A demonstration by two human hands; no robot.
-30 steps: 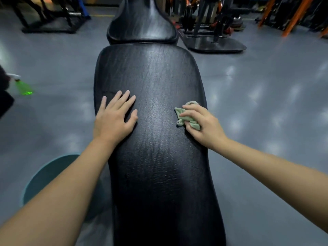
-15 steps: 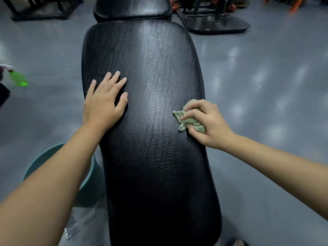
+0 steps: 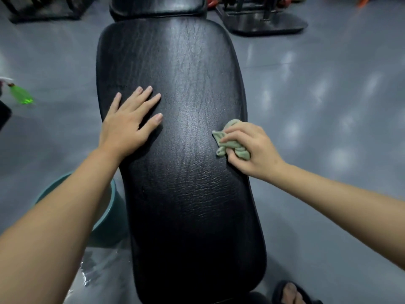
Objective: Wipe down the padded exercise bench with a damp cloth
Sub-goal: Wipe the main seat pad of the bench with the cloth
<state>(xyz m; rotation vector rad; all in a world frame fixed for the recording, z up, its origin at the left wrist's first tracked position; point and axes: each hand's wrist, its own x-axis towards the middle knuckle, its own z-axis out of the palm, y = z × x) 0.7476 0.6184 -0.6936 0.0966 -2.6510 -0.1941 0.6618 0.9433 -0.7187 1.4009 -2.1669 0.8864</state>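
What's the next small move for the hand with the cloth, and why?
Probably sweep the right hand and its crumpled green cloth leftward across the black padded bench: the cloth sits at the pad's right edge, the flat left hand rests on its left side.

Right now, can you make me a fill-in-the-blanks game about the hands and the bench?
1. The right hand grips a crumpled ____.
2. The left hand lies flat on the black padded ____.
3. The teal bucket stands on the ____ under the left arm.
4. The spray bottle at far left is bright ____.
Missing words: cloth; bench; floor; green.
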